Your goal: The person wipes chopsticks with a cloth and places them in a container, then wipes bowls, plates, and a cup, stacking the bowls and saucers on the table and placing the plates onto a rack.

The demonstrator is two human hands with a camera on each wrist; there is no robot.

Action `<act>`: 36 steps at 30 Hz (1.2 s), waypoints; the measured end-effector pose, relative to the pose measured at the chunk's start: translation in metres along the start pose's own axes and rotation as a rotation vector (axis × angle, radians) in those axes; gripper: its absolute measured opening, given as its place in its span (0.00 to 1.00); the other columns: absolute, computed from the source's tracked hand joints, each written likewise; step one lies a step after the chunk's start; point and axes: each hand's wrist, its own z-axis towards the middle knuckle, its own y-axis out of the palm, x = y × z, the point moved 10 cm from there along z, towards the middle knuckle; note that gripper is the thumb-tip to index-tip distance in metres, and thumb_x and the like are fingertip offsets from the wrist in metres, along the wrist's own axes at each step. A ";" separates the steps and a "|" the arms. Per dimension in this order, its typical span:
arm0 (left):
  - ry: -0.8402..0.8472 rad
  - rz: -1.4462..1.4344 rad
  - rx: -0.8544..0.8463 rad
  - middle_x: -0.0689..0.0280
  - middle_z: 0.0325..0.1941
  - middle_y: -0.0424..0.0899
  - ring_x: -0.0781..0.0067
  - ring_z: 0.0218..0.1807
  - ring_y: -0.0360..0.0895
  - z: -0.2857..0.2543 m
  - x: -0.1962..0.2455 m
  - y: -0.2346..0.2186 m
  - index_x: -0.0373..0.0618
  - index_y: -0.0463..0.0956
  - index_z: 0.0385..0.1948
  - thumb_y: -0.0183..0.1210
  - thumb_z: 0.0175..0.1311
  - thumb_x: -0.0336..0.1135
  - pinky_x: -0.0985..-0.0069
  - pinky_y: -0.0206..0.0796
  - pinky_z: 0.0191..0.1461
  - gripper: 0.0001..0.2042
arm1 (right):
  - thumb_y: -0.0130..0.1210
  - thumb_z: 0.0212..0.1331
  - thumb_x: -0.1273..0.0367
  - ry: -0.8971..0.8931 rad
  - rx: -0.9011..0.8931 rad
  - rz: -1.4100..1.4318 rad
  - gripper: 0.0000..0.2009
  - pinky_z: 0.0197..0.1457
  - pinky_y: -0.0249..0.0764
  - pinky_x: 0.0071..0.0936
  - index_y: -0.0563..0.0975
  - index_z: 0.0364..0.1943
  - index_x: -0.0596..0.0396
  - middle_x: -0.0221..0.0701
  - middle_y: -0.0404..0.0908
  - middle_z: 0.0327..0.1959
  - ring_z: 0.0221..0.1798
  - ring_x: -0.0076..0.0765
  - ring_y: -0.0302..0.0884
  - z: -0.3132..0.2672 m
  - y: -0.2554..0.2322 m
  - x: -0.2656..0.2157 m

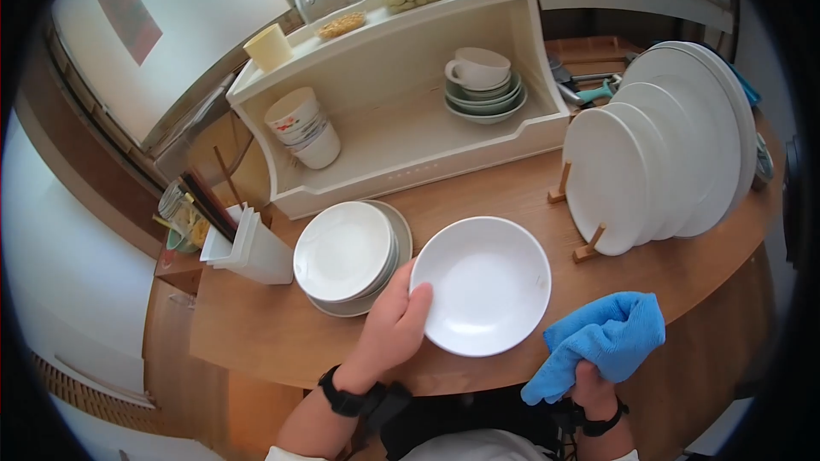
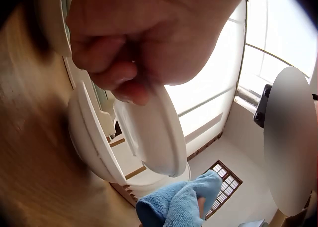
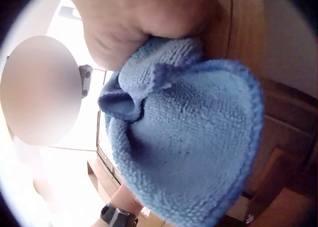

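My left hand grips the left rim of a round white dish, thumb on the inner side, above the table's front part. In the left wrist view the curled fingers hold this dish by its edge, tilted. A crumpled blue cloth is bunched in my right hand, to the right of the dish and apart from it. The right wrist view shows the cloth hanging from the right hand, covering part of the fingers.
Stacked white dishes stand left of the held dish. Large white plates stand upright in a wooden rack at right. Behind is a cream shelf with cups, bowls and jars. A white container with chopsticks is at left.
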 end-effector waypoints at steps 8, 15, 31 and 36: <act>0.011 0.054 0.038 0.64 0.32 0.78 0.81 0.22 0.72 0.013 -0.018 0.003 0.34 0.66 0.56 0.43 0.71 0.36 0.81 0.67 0.26 0.18 | 0.50 0.66 0.54 -0.118 -0.019 -0.143 0.19 0.58 0.68 0.37 0.77 0.49 0.54 0.35 0.77 0.48 0.51 0.40 0.74 -0.024 0.004 0.009; -0.154 0.043 -0.004 0.69 0.33 0.77 0.85 0.28 0.72 0.013 -0.022 0.006 0.35 0.69 0.55 0.43 0.72 0.34 0.84 0.66 0.32 0.16 | 0.55 0.60 0.62 -0.015 -0.239 -0.158 0.16 0.60 0.65 0.40 0.75 0.49 0.53 0.38 0.75 0.52 0.53 0.44 0.72 -0.013 0.018 0.000; 0.021 0.364 0.099 0.56 0.34 0.82 0.72 0.30 0.77 0.022 -0.033 -0.003 0.34 0.73 0.51 0.45 0.71 0.43 0.72 0.68 0.37 0.19 | 0.53 0.65 0.60 -0.032 -0.031 -0.114 0.17 0.59 0.66 0.38 0.75 0.53 0.54 0.35 0.76 0.50 0.52 0.40 0.72 -0.015 0.002 0.015; -0.178 0.147 0.023 0.63 0.22 0.80 0.79 0.21 0.73 0.008 -0.032 0.002 0.34 0.70 0.55 0.51 0.68 0.49 0.80 0.65 0.29 0.25 | 0.54 0.64 0.60 0.012 0.038 -0.005 0.17 0.57 0.67 0.36 0.76 0.51 0.55 0.34 0.77 0.48 0.50 0.38 0.73 -0.014 -0.003 0.019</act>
